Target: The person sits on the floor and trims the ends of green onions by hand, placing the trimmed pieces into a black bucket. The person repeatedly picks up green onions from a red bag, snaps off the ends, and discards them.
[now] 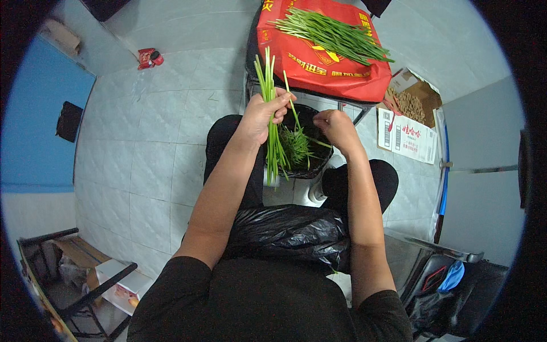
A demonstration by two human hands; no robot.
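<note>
My left hand point(271, 112) is closed around a small bunch of long green stalks point(270, 89), which look like garlic chives. One stalk slants apart from the bunch, at the fingertips. My right hand point(331, 124) is over the right rim of a black-lined bin point(318, 169) between my knees, its fingertips close together; whether anything is between them is unclear. Green trimmings point(295, 145) lie in the bin. A larger pile of green stalks point(333, 36) rests on a red bag point(277, 47) on a chair. Across my lap lies a black plastic bag point(290, 233).
A cardboard box point(429, 96) holding what look like peanuts stands on the right. A red packet point(146, 58) is by the far wall. At lower left are a black metal frame point(107, 284) and a white carton point(115, 282); at lower right, a chair with metal parts point(448, 250).
</note>
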